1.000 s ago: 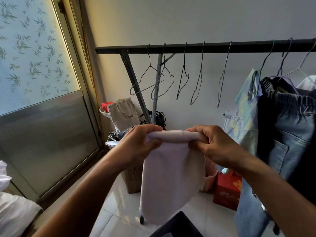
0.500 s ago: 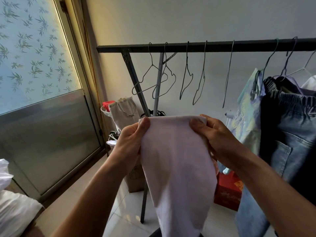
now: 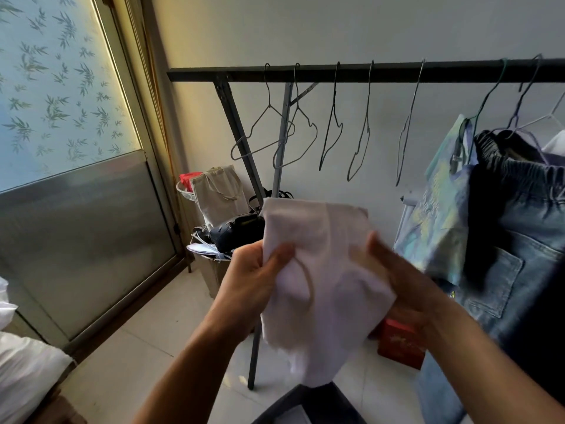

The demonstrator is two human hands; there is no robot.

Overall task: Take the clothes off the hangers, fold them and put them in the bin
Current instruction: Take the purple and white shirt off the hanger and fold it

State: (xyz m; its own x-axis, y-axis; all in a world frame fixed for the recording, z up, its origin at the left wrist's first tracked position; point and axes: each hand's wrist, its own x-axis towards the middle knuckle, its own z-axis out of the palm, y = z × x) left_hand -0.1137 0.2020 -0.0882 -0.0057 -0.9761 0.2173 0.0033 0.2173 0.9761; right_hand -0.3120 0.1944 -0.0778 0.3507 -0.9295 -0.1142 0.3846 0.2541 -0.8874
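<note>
I hold a white garment (image 3: 321, 270) in front of me, folded over, its top edge standing up and its lower end hanging down. My left hand (image 3: 250, 280) grips its left side, thumb on the front. My right hand (image 3: 400, 286) holds the right side, mostly behind the cloth. Below it the dark rim of the bin (image 3: 308, 402) shows at the bottom edge. Several bare wire hangers (image 3: 360, 142) hang on the black rail (image 3: 367, 71). Jeans (image 3: 519, 240) and a pale printed shirt (image 3: 440, 215) hang at the right.
A frosted sliding door (image 3: 76, 179) fills the left. Behind the rack's legs stand a canvas bag (image 3: 220, 194), a cardboard box (image 3: 214, 270) with dark items and a red box (image 3: 400, 341) on the tiled floor. White bedding (image 3: 24, 368) lies at lower left.
The garment was held up flat by its top corners; now both hands have dropped to its middle and it is bunched and folded over, top edge flopping above my hands.
</note>
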